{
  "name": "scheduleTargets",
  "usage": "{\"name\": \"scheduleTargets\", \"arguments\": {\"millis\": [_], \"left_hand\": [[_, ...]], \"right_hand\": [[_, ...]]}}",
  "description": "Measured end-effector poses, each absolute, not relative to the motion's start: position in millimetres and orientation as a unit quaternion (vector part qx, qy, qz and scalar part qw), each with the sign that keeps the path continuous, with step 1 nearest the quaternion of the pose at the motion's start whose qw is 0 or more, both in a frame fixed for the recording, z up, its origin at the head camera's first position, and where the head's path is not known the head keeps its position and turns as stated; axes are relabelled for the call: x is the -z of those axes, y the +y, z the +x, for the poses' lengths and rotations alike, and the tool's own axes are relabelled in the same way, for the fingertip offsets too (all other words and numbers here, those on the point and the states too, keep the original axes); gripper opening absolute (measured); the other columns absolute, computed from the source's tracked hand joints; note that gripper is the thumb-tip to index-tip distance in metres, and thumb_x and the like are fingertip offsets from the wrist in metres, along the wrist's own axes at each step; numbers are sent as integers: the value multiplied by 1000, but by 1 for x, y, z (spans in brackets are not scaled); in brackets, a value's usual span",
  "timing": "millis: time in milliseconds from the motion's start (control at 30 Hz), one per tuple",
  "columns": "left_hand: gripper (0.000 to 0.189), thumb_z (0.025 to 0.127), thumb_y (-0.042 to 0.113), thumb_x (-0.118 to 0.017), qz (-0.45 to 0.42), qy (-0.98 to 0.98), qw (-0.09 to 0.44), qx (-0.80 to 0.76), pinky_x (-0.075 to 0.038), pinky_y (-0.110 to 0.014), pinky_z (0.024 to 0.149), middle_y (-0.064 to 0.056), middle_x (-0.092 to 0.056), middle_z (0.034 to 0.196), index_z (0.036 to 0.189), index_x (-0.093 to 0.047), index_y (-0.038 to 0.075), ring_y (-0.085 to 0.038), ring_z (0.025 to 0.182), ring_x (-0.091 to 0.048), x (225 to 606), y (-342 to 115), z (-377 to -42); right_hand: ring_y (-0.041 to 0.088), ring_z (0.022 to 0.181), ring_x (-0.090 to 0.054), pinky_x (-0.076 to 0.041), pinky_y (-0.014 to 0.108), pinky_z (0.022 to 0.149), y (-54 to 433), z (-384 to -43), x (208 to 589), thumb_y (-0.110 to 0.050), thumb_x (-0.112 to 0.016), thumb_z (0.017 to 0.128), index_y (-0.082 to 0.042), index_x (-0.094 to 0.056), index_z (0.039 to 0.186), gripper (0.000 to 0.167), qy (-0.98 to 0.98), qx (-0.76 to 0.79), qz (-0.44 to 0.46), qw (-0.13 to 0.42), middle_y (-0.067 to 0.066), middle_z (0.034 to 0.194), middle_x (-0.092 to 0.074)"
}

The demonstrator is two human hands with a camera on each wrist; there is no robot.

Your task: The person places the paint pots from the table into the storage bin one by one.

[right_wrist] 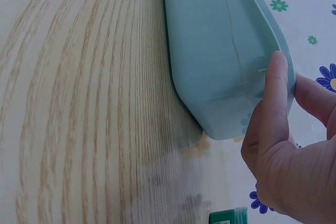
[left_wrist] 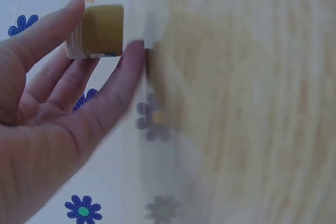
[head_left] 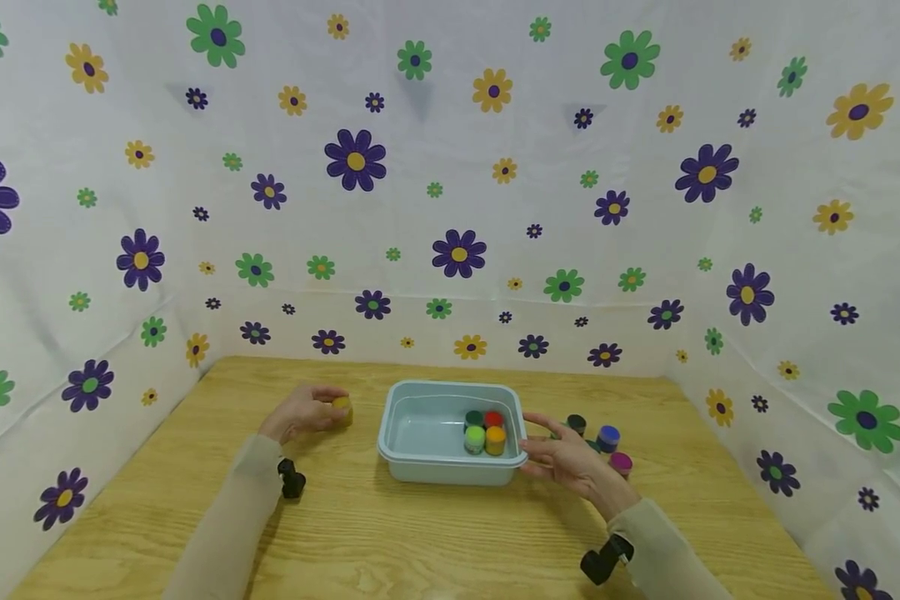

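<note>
My left hand [head_left: 311, 412] holds a small mustard-yellow paint jar [left_wrist: 103, 30] left of the bin, thumb at its pale lid and fingers around its side. Whether the jar touches the table cannot be told. A light blue plastic bin [head_left: 427, 471] stands mid-table. Its right end is gripped at the rim by my right hand [head_left: 566, 460], also seen in the right wrist view with fingers against the outer wall [right_wrist: 215, 51]. Inside the bin's right part stand a dark green jar [head_left: 475, 419], a red jar [head_left: 493, 419], a light green jar [head_left: 474, 439] and an orange jar [head_left: 495, 440].
Right of the bin, partly behind my right hand, are several more jars, among them a black one [head_left: 576, 425], a blue one [head_left: 608, 438] and a magenta one [head_left: 621, 464]. A green jar [right_wrist: 229, 216] shows in the right wrist view. Flower-patterned cloth [head_left: 450, 200] surrounds the wooden table [head_left: 390, 542].
</note>
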State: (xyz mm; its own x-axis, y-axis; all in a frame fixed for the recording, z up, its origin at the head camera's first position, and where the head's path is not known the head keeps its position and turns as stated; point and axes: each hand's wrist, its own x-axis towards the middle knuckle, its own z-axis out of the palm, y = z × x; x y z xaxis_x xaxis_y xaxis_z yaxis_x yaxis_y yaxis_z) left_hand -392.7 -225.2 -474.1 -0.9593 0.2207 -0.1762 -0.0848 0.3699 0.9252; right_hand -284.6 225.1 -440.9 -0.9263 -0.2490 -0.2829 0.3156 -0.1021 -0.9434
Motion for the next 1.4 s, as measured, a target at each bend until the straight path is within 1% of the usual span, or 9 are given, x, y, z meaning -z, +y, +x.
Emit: {"name": "scheduleTargets", "arguments": {"millis": [133,367,567,700,800,967,1200,1400], "left_hand": [[58,87,13,-74,45,805,133,-576,-56,-36,93,-27,-42,147,138,-50,-2,-24,108,-64,469,-224,-394],[62,86,15,-76,62,792,130,-594,-57,-35,91,-24,-45,145,139,-49,-2,-21,107,-65,460,-217,-394],[63,84,16,-78,85,783,112,-606,-57,-37,92,-19,-55,133,137,-50,-3,-17,101,-67,455,-208,-389],[58,83,16,-79,118,782,96,-604,-56,-42,93,-18,-61,122,134,-54,-2,-19,99,-68,452,-201,-388],[55,82,16,-80,132,786,86,-598,-57,-41,91,-17,-64,117,130,-58,0,-20,99,-68,449,-196,-388],[54,80,20,-82,131,796,77,-587,-58,-34,89,-14,-66,117,128,-61,7,-20,100,-64,441,-187,-388],[56,80,24,-82,140,789,60,-596,-58,-37,88,-16,-63,120,129,-60,8,-23,99,-62,429,-175,-386],[55,79,21,-84,127,770,49,-623,-58,-36,87,-20,-62,124,128,-62,8,-21,97,-62,420,-163,-381]], "right_hand": [[24,105,-65,-60,32,82,225,-285,439,-7,-63,95,-14,-28,153,68,642,742,26,190,25,140,-45],[24,106,-65,-59,32,84,226,-284,440,-8,-63,96,-14,-27,154,69,644,740,23,193,26,141,-44],[24,105,-66,-59,33,84,226,-284,440,-8,-63,95,-13,-26,154,69,642,741,16,197,25,138,-46],[24,105,-65,-59,32,83,226,-284,440,-7,-62,96,-12,-25,154,69,642,741,16,196,25,137,-47],[24,106,-65,-59,32,83,226,-284,440,-7,-62,95,-12,-25,154,69,642,741,16,195,25,137,-46],[24,106,-65,-59,32,83,226,-283,440,-8,-63,95,-12,-25,154,70,642,741,16,195,25,137,-46],[24,106,-65,-59,32,83,226,-283,441,-7,-63,95,-12,-25,154,70,641,742,17,195,25,136,-47],[24,106,-65,-59,33,83,226,-284,441,-7,-62,95,-12,-25,154,69,642,741,17,194,24,136,-46]]}}
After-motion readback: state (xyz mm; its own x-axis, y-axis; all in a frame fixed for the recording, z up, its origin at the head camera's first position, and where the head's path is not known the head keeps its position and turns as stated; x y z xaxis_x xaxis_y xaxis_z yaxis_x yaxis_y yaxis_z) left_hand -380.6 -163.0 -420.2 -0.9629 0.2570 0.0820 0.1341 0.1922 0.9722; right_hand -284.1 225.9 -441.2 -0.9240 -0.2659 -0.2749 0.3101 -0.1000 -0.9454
